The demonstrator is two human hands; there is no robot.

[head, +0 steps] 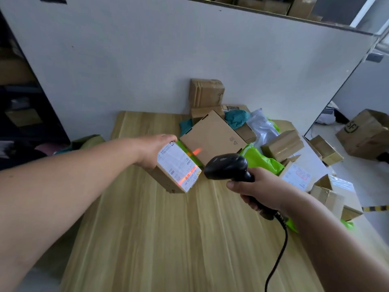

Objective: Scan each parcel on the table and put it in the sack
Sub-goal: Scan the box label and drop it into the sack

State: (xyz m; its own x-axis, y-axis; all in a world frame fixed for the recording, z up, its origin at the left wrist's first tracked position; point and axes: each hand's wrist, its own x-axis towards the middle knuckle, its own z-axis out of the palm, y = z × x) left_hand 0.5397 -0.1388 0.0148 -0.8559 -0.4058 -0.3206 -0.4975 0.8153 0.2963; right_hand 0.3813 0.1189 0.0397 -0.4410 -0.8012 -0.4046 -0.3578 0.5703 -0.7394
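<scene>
My left hand grips a small cardboard parcel with a white shipping label, held just above the wooden table. My right hand grips the handle of a black barcode scanner, whose head points at the label. An orange-red scan line falls across the label's barcode and onto the larger brown box behind. More parcels lie piled at the table's far right: cardboard boxes, green bags, a clear bag. A greenish sack edge shows left of the table.
A white partition wall stands behind the table. The scanner's black cable trails down toward the near edge. Boxes sit on the floor at the right. Dark shelving fills the left side.
</scene>
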